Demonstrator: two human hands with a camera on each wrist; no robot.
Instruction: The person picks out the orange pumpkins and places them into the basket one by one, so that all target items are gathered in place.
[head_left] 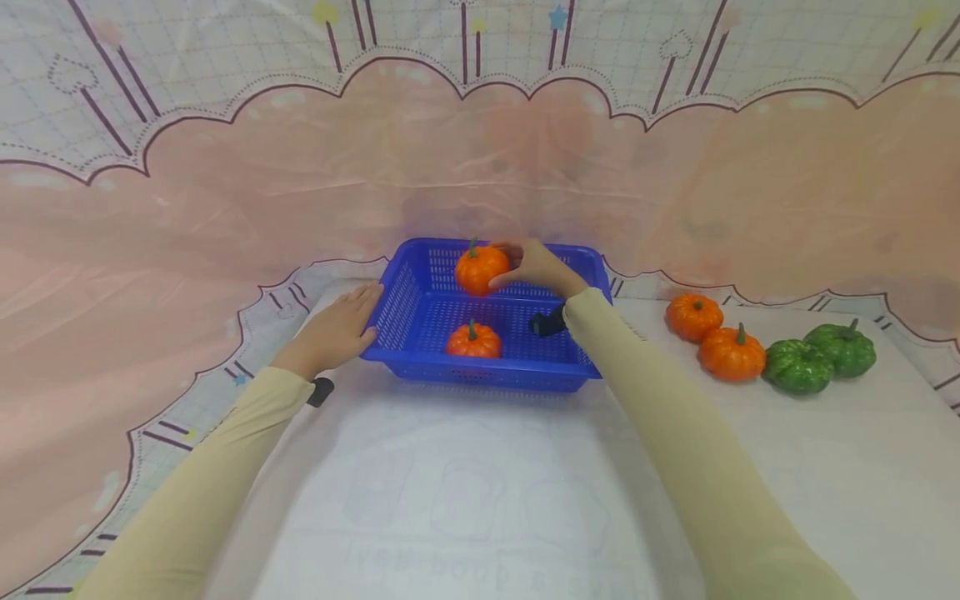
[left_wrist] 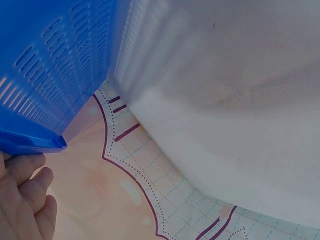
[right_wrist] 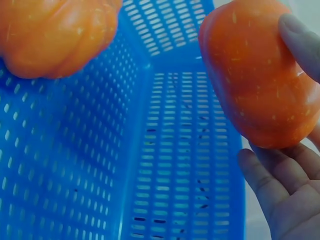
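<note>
Above the floor of a blue plastic basket (head_left: 431, 364), my right hand (head_left: 536, 265) holds a small orange pumpkin (head_left: 480, 268) with a green stem. The right wrist view shows the thumb on one side of this pumpkin (right_wrist: 260, 75) and the fingers (right_wrist: 265, 182) at its other side. A second orange pumpkin (head_left: 473, 341) lies inside the basket near its front wall. My left hand (head_left: 335, 329) rests against the basket's left rim, its fingers extended along it. In the left wrist view the fingers (left_wrist: 27, 170) are right at the basket rim (left_wrist: 35, 145).
To the right on the white table (head_left: 465, 467) sit two more orange pumpkins (head_left: 694, 317) and two green pumpkins (head_left: 798, 367), grouped together. A patterned pink and white cloth (head_left: 337, 175) hangs behind the basket and on the left. Black wrist devices (head_left: 321, 392) show below the sleeves.
</note>
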